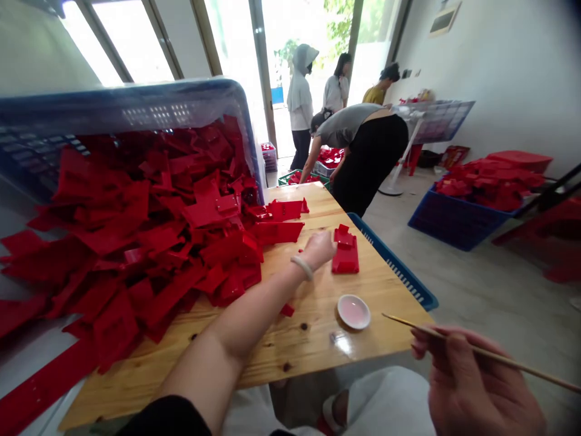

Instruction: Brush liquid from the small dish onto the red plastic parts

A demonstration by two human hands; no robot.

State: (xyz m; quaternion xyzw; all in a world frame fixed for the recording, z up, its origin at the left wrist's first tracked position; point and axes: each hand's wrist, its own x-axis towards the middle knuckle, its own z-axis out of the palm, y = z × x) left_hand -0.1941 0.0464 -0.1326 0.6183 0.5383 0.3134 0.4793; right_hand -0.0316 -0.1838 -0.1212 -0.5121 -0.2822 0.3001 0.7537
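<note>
My left hand (320,248) reaches across the wooden table with its fingers curled closed at the left edge of a red plastic part (345,259). That part lies flat, with a small raised tab piece on its upper half; my fingertips are mostly hidden. Between the thumb and fingers of my right hand (476,378) is a thin paintbrush (499,358), its tip pointing left. Just left of that tip stands a small white dish (353,312) with pale pinkish liquid in it.
A large heap of red plastic parts (167,224) spills from a tipped blue basket (252,121) onto the table (254,357). A blue crate (394,266) adjoins the table's right edge. Beyond, a person (358,139) bends over crates; a blue bin (463,218) stands right.
</note>
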